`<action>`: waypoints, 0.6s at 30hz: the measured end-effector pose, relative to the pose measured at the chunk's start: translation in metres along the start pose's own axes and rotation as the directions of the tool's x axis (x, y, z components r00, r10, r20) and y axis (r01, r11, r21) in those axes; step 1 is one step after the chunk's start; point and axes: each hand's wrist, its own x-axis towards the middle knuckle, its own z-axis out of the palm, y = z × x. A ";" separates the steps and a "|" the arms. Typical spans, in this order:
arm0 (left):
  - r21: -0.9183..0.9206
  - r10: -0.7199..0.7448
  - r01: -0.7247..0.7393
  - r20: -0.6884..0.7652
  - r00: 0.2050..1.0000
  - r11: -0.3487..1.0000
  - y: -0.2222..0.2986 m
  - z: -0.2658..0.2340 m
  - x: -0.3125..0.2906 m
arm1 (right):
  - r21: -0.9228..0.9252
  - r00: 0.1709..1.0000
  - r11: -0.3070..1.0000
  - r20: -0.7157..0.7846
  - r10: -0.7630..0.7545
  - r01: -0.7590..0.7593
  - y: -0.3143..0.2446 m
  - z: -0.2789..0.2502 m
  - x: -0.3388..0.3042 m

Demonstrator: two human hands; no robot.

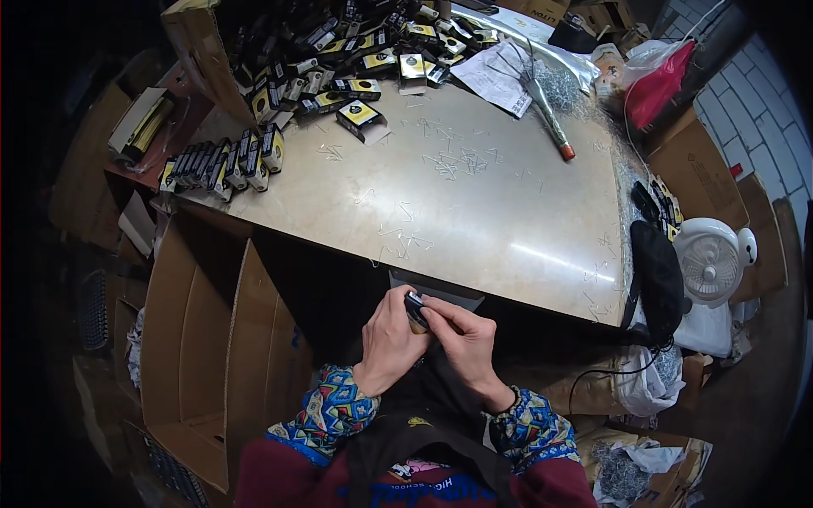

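In front of my body, just off the table's near edge, I hold a small black carton [414,306] with a pale end. My left hand [388,337] is closed around its left side. Fingers and thumb of my right hand [465,335] pinch together at its upper right edge. Part of the carton is hidden by my fingers. On the table [500,229] beyond lie loose bent wire pieces [461,161]. A black and yellow carton [361,117] with a raised flap lies farther back.
A heap of black and yellow cartons [339,63] covers the far left, with a row of cartons [227,162] at the left edge. A wire bundle [550,123] lies at the far right. A white fan [708,261] stands at right; a large cardboard box [190,339] is at lower left.
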 end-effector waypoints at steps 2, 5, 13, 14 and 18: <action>0.001 -0.034 0.034 0.029 0.999 0.999 0.000 0.000 0.000 | 0.066 1.000 0.998 0.020 0.012 -0.013 0.001 -0.002 0.001; 0.014 -0.050 0.049 0.045 0.998 0.999 0.000 0.002 0.000 | 0.062 1.000 0.998 0.001 -0.012 0.012 -0.001 0.002 -0.003; 0.018 0.081 -0.080 -0.076 0.994 0.997 0.002 0.005 -0.002 | 0.151 0.990 0.986 -0.109 0.090 -0.073 -0.001 0.006 -0.003; 0.018 0.080 -0.079 -0.074 0.994 0.997 0.000 0.006 -0.001 | 0.066 0.993 0.998 -0.118 -0.008 0.016 -0.001 0.008 -0.003; -0.048 0.010 -0.011 -0.033 0.999 0.999 -0.006 0.006 0.002 | -0.356 0.886 0.831 -0.012 -0.463 0.429 -0.003 0.010 0.000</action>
